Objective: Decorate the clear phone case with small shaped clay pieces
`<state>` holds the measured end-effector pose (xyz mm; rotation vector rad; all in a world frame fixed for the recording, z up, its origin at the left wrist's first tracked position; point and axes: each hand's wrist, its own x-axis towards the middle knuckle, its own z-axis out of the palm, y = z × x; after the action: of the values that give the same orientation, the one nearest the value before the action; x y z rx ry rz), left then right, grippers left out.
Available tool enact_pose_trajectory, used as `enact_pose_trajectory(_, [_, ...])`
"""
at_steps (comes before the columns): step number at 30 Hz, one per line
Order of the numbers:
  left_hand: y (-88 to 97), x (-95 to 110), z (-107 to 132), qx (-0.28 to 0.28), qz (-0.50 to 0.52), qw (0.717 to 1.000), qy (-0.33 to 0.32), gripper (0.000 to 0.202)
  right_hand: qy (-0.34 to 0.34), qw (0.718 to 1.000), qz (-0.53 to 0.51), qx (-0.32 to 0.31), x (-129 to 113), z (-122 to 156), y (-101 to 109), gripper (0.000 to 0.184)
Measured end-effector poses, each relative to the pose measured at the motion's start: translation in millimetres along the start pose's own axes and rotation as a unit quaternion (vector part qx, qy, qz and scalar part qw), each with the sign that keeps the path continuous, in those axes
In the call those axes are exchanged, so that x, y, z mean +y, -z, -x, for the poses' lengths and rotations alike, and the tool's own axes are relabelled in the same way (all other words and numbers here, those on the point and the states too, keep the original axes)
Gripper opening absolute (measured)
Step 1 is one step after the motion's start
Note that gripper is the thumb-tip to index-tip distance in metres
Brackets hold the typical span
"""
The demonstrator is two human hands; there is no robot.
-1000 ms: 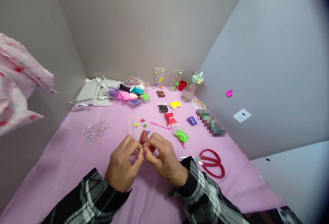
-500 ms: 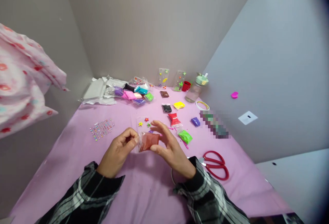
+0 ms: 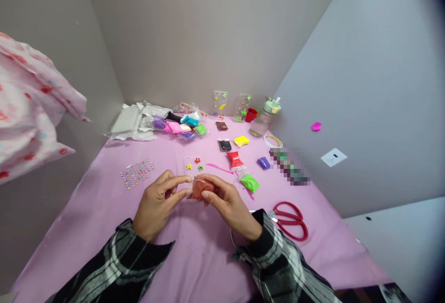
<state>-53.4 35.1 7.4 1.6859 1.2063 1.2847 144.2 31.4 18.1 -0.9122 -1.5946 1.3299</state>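
Both hands hold a small clear packet of reddish-brown clay above the pink tablecloth. My left hand pinches the packet's clear left end between thumb and fingers. Around its right side, the thumb and fingers of my right hand are closed on the clay-filled part. Just beyond the packet lies a clear sheet bearing small clay flowers; its near part is hidden by the hands. A pink modelling tool rests to the right of that sheet.
Red-handled scissors lie by my right forearm. Packets of red, green, yellow and other clay are scattered beyond. A gem sticker sheet is at left; a bottle stands at the back.
My right fingers, raised off the packet before, have closed down onto it. The left hand's grip has shifted slightly along the clear end. The pink modelling tool shows more fully.
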Motion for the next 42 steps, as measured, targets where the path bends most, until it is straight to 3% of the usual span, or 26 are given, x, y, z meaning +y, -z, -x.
enact_pose_trajectory(4, [-1.5,0,0,-0.005,-0.007,1.000,-0.030,0.020,0.013,0.999,0.039,-0.010,0,2,0,0.033])
enact_pose_trajectory(13, [0.0,6,3,-0.090,-0.117,0.988,-0.051,0.012,0.007,0.999,0.027,-0.018,13,4,-1,0.030])
enact_pose_trajectory(19, [-7.3,10,3,-0.020,-0.161,0.981,-0.110,0.013,-0.003,1.000,-0.022,-0.006,6,0,-5,0.030])
enact_pose_trajectory(23, [-1.5,9,1,0.008,-0.085,0.996,-0.036,0.008,-0.011,0.998,-0.067,0.008,-1,-2,-4,0.031])
enact_pose_trajectory(26, [3.9,8,-2,-0.053,0.042,0.996,0.060,0.012,-0.021,0.996,-0.083,0.017,-2,-2,-1,0.033])
enact_pose_trajectory(29, [5.4,10,-4,-0.086,0.082,0.990,0.083,0.016,-0.029,0.995,-0.095,0.028,-1,-1,1,0.032])
enact_pose_trajectory(33, [5.2,14,-3,-0.099,0.070,0.990,0.068,0.013,-0.027,0.993,-0.107,0.038,0,-2,3,0.032])
enact_pose_trajectory(36, [5.2,15,-2,-0.079,0.027,0.995,0.052,0.011,-0.029,0.992,-0.115,0.032,0,-3,3,0.032])
enact_pose_trajectory(39, [5.7,14,-1,-0.055,-0.040,0.998,-0.010,0.014,-0.035,0.993,-0.110,0.013,-1,-3,4,0.033])
enact_pose_trajectory(42, [7.3,9,-1,-0.081,-0.085,0.989,-0.095,0.018,-0.034,0.996,-0.085,0.003,-2,-2,3,0.033])
